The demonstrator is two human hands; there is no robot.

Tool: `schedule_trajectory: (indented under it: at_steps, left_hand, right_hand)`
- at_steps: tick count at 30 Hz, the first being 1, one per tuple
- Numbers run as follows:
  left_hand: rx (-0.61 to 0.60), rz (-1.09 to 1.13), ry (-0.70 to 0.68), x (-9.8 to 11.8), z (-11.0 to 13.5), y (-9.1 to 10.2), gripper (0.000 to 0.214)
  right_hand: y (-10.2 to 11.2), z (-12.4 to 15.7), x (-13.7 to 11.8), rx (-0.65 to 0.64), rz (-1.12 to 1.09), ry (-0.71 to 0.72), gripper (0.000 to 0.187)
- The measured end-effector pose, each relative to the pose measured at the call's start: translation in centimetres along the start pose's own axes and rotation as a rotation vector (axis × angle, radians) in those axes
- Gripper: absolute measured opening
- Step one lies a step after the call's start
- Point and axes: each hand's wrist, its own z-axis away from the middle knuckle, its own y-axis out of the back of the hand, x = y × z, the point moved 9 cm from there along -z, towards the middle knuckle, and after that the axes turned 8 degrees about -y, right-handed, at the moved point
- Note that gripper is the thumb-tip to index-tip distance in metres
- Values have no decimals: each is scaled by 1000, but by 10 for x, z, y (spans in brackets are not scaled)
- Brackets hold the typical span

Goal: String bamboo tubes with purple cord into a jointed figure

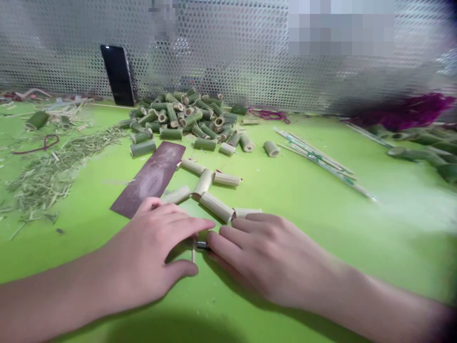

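Observation:
My left hand [157, 252] and my right hand [260, 257] meet low over the green table [321, 214], fingertips nearly touching. Between them shows a small dark metal piece [202, 246] with a thin pale stick [193, 250] beside it. Both hands have their fingers curled round this spot; what exactly each one grips is hidden. Just beyond the fingers lie a few peeled pale bamboo sections [214, 206]. A brown sanding strip [152, 178] lies flat beyond my left hand.
A heap of short green bamboo tubes [182, 116] sits at the back centre. A dark phone [117, 75] leans on the perforated metal wall. Green shavings [50, 166] cover the left side. Thin strips [321, 159] and purple string [407, 109] lie right.

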Motion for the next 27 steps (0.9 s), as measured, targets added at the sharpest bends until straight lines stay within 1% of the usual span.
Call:
schedule_trajectory:
  at_steps: [5, 11, 20, 27]
  left_hand:
    - [-5, 5, 15, -1, 0, -1, 53]
    - [3, 17, -7, 1, -2, 1, 56]
    - [7, -3, -55, 5, -4, 1, 52]
    - [3, 22, -27, 3, -4, 0, 53]
  right_hand:
    - [-2, 0, -1, -9, -3, 11, 15]
    - [-1, 0, -1, 2, 0, 7, 14]
    - [0, 1, -2, -8, -6, 5, 16]
    - [-4, 0, 0, -10, -19, 2, 15]
